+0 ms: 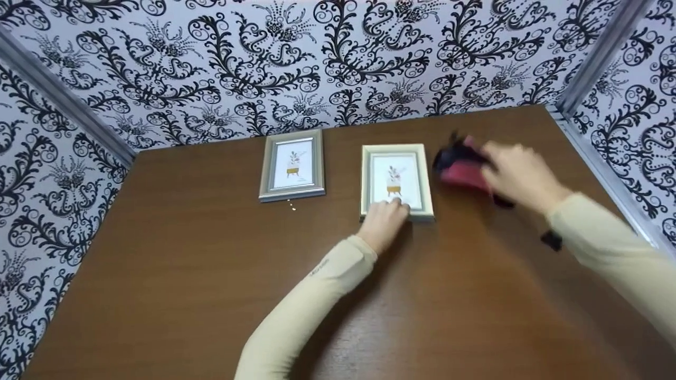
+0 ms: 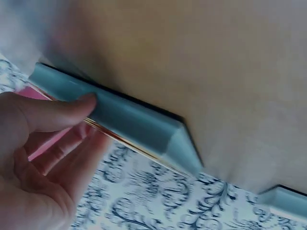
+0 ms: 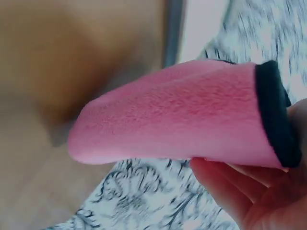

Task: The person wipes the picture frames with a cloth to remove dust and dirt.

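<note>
My left hand (image 1: 384,221) is at the lower edge of a cream picture frame (image 1: 365,179). In the left wrist view its thumb lies on the side of the frame (image 2: 134,124), with the fingers on the other face. Right of this frame, my right hand (image 1: 523,171) grips a folded fuzzy pink cloth with black trim (image 1: 462,174), blurred in the head view. The right wrist view shows the cloth (image 3: 168,115) doubled over, its black edge near the palm. A silver-grey picture frame (image 1: 319,163) lies to the left, untouched. Both frames show a potted-plant print.
Everything lies on a brown wooden table (image 1: 174,274). Patterned walls (image 1: 222,58) rise behind and on both sides. A few small white specks (image 1: 292,206) lie below the grey frame. By the right forearm is a small black thing (image 1: 552,240).
</note>
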Demonstrator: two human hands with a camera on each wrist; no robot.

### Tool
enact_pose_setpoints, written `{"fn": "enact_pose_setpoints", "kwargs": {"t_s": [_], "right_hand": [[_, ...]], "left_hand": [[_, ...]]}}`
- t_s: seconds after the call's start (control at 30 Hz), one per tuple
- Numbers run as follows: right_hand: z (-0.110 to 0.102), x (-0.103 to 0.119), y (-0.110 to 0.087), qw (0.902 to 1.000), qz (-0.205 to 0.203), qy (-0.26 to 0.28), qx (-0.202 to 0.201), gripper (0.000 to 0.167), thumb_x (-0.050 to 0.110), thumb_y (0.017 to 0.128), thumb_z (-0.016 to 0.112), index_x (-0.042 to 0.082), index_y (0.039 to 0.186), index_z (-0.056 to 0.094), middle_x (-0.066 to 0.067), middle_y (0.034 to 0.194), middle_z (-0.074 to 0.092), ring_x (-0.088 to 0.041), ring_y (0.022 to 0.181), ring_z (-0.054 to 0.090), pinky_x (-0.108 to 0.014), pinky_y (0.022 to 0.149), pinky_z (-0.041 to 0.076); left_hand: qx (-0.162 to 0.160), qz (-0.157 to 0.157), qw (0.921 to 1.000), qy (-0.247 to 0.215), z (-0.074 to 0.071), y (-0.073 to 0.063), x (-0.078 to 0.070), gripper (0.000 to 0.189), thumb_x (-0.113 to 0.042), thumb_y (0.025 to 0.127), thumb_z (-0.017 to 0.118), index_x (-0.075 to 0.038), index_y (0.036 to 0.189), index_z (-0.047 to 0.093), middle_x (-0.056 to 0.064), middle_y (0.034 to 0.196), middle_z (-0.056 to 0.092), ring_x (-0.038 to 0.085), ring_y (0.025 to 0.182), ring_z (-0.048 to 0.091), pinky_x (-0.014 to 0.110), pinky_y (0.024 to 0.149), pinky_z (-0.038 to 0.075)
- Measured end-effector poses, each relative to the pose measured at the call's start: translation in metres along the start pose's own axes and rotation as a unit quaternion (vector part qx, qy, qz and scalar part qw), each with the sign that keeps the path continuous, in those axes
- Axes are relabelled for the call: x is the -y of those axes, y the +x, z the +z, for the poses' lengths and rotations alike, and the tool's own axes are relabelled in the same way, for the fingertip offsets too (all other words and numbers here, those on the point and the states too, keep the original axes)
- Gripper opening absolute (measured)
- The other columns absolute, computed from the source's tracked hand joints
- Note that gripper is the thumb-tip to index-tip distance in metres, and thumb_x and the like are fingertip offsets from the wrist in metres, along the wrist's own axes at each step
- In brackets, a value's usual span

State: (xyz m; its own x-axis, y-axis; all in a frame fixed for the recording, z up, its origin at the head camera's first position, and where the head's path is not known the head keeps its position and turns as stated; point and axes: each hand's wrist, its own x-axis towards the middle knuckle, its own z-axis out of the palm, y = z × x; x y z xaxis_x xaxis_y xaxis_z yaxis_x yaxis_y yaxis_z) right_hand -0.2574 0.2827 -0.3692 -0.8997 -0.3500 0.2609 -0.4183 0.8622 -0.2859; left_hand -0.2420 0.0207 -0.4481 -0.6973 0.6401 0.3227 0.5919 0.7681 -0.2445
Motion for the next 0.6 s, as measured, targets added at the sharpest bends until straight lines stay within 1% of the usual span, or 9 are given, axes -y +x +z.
{"fn": "enact_pose_setpoints", "kwargs": {"t_s": [0.1, 0.17, 0.2, 0.3, 0.4, 0.53, 0.6], "right_hand": [[0.018, 0.015, -0.029, 0.9968, -0.06, -0.01, 0.052, 0.019, 0.001, 0.08, 0.064, 0.001, 0.099, 0.062, -0.016, 0.083, 0.066, -0.03, 0.063, 0.062, -0.048, 0.057, 0.053], [0.03, 0.026, -0.047, 0.9909, -0.101, -0.001, 0.089, 0.022, 0.0, 0.076, 0.067, 0.004, 0.098, 0.065, -0.011, 0.083, 0.067, -0.027, 0.067, 0.064, -0.046, 0.061, 0.054], [0.035, 0.03, -0.054, 0.9871, -0.122, -0.003, 0.104, 0.019, 0.0, 0.075, 0.067, 0.005, 0.093, 0.064, -0.007, 0.079, 0.066, -0.025, 0.066, 0.063, -0.045, 0.059, 0.054], [0.044, 0.04, -0.07, 0.9772, -0.177, -0.013, 0.116, 0.021, 0.0, 0.071, 0.07, 0.008, 0.089, 0.061, -0.002, 0.076, 0.063, -0.021, 0.066, 0.062, -0.042, 0.059, 0.053], [0.048, 0.048, -0.078, 0.9708, -0.207, -0.013, 0.121, 0.027, 0.0, 0.07, 0.071, 0.006, 0.095, 0.064, -0.004, 0.083, 0.065, -0.021, 0.073, 0.064, -0.041, 0.063, 0.054], [0.052, 0.059, -0.085, 0.9601, -0.245, 0.004, 0.135, 0.041, 0.004, 0.072, 0.072, 0.002, 0.113, 0.065, -0.012, 0.106, 0.067, -0.027, 0.094, 0.065, -0.044, 0.076, 0.055], [0.054, 0.066, -0.088, 0.9521, -0.272, 0.01, 0.138, 0.043, 0.01, 0.076, 0.072, 0.002, 0.118, 0.064, -0.015, 0.114, 0.065, -0.029, 0.102, 0.063, -0.046, 0.08, 0.054]], "left_hand": [[0.014, -0.023, 0.9996, -0.014, 0.007, 0.011, 0.01, 0.015, -0.002, 0.086, 0.06, -0.011, 0.088, 0.072, 0.003, 0.081, 0.066, 0.018, 0.063, 0.064, 0.03, 0.052, 0.053], [0.02, -0.037, 0.9989, -0.019, 0.01, 0.016, 0.015, 0.015, -0.002, 0.086, 0.06, -0.011, 0.088, 0.072, 0.004, 0.082, 0.066, 0.02, 0.064, 0.065, 0.031, 0.053, 0.054], [0.023, -0.042, 0.9986, -0.021, 0.011, 0.019, 0.018, 0.015, -0.002, 0.086, 0.06, -0.011, 0.088, 0.072, 0.004, 0.083, 0.066, 0.021, 0.065, 0.065, 0.032, 0.054, 0.054], [0.03, -0.055, 0.9978, -0.024, 0.013, 0.025, 0.024, 0.014, -0.002, 0.086, 0.06, -0.01, 0.089, 0.071, 0.005, 0.084, 0.067, 0.022, 0.067, 0.066, 0.033, 0.055, 0.055], [0.042, -0.066, 0.9965, -0.03, 0.015, 0.029, 0.03, 0.014, -0.002, 0.086, 0.06, -0.01, 0.089, 0.071, 0.005, 0.085, 0.067, 0.023, 0.069, 0.066, 0.035, 0.057, 0.055], [0.062, -0.076, 0.9943, -0.043, 0.016, 0.031, 0.035, 0.014, -0.002, 0.086, 0.06, -0.009, 0.092, 0.07, 0.007, 0.087, 0.068, 0.024, 0.073, 0.067, 0.035, 0.059, 0.055], [0.069, -0.079, 0.9932, -0.053, 0.017, 0.032, 0.037, 0.014, -0.001, 0.086, 0.06, -0.008, 0.093, 0.07, 0.007, 0.089, 0.068, 0.024, 0.075, 0.067, 0.035, 0.062, 0.056]]}}
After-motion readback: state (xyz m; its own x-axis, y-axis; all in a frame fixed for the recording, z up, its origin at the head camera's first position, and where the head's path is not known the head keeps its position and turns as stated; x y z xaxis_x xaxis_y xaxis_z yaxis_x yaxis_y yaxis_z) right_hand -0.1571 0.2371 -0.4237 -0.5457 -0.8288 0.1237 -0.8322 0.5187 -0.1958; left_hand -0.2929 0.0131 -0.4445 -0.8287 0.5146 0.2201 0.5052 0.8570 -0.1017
